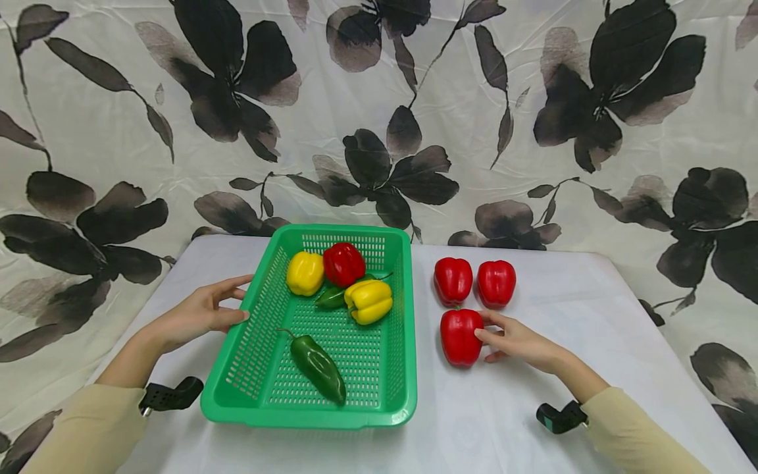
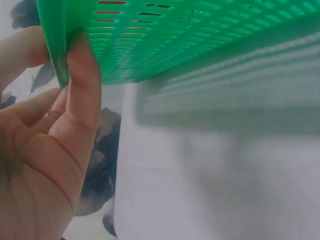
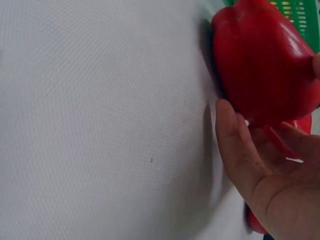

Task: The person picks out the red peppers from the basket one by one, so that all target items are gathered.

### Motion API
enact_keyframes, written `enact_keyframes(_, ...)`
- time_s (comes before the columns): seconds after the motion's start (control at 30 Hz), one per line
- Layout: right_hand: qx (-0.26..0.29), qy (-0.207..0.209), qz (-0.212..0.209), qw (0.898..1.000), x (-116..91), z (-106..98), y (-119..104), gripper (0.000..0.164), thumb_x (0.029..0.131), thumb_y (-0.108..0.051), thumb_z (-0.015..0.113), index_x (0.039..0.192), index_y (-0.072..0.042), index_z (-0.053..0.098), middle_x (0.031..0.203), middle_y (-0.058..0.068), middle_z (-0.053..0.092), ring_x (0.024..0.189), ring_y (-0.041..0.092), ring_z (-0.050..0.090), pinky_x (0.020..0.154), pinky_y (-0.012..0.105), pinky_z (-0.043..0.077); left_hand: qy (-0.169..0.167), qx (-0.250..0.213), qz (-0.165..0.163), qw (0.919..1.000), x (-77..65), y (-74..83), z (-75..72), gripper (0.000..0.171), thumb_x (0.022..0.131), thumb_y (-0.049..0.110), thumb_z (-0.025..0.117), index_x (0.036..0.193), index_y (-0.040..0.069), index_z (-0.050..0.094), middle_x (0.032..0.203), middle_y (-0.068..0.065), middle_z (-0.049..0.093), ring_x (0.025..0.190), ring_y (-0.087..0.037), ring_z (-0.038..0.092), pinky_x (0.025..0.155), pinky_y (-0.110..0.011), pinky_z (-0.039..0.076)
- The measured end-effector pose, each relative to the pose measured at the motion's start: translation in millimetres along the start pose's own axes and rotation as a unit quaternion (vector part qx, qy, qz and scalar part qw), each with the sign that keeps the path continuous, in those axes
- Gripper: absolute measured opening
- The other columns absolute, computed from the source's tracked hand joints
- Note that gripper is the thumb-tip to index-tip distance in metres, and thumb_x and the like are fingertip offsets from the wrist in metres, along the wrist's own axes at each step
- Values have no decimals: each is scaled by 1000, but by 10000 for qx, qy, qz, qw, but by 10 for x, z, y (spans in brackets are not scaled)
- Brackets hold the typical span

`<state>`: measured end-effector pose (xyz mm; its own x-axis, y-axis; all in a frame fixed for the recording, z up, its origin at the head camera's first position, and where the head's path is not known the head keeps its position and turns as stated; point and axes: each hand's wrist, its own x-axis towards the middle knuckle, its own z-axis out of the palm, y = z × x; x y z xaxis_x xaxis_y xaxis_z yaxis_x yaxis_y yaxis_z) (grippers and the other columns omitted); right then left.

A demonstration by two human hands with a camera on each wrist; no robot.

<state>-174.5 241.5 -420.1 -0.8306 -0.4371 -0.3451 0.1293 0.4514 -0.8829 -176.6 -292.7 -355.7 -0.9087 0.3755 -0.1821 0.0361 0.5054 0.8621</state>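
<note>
One red pepper (image 1: 461, 338) matters most to you here: it sits on the white table (image 1: 568, 296), just right of the green basket (image 1: 406, 329) and well apart from its wall. Its long axis runs roughly front to back, stem end away from you, nearly across the line from your grip to the basket. Your right hand (image 1: 521, 342) is much the nearer one, coming in from the right, so the pepper lies between that hand and the basket. Judge the next move by this: the side facing the basket is free of your fingers, and the wall stands to the left.

You have your right thumb and fingers set around the pepper's right side, in a fairly wide grip fitted to its girth; how firm it is, you cannot tell. Just beyond the stem end stand two more: the left-hand spare pepper (image 1: 453, 281), very close to it, and the right-hand spare pepper (image 1: 496, 284).

Farther left, your left hand (image 1: 201, 316) pinches the basket's far-left rim narrowly between thumb and fingers. Inside, the long green pepper (image 1: 318, 368) lies slantwise near the front, with a mixed cluster (image 1: 368, 301) toward the back.
</note>
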Motion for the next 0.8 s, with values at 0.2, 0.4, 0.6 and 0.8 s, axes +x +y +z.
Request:
enact_keyframes(0.2, 11, -80, -40, 10000, 6, -7, 11, 71, 90, -30, 58, 142, 3, 23, 134, 22, 38, 109, 27, 49, 81, 38, 54, -2, -39, -50, 10000, 5, -5, -4, 74, 88, 18, 61, 147, 8, 18, 131, -25, 38, 87, -25, 64, 75, -37, 55)
enact_keyframes(0.4, 50, -123, -60, 9999, 2, 1, 14, 71, 90, -30, 57, 142, 3, 23, 134, 22, 38, 110, 28, 48, 80, 39, 54, -19, -63, -39, 10000, -3, -2, 0, 73, 88, 17, 60, 147, 9, 18, 131, -25, 38, 86, -26, 64, 75, -37, 55)
enact_keyframes(0.6, 33, -142, 0, 9999, -2, 0, 1, 72, 90, -31, 58, 142, 3, 21, 135, 22, 36, 111, 28, 48, 79, 39, 54, 1, -40, -41, 10000, -2, 0, 2, 73, 88, 17, 60, 147, 8, 18, 131, -25, 38, 86, -25, 64, 75, -37, 55)
enact_keyframes(0.8, -3, -233, -19, 9997, -12, -4, -34, 72, 90, -31, 57, 143, 2, 20, 134, 22, 37, 110, 28, 47, 79, 39, 54, 7, -15, 19, 10000, -10, 8, 4, 73, 88, 18, 60, 147, 7, 18, 129, -25, 40, 86, -25, 64, 75, -36, 55)
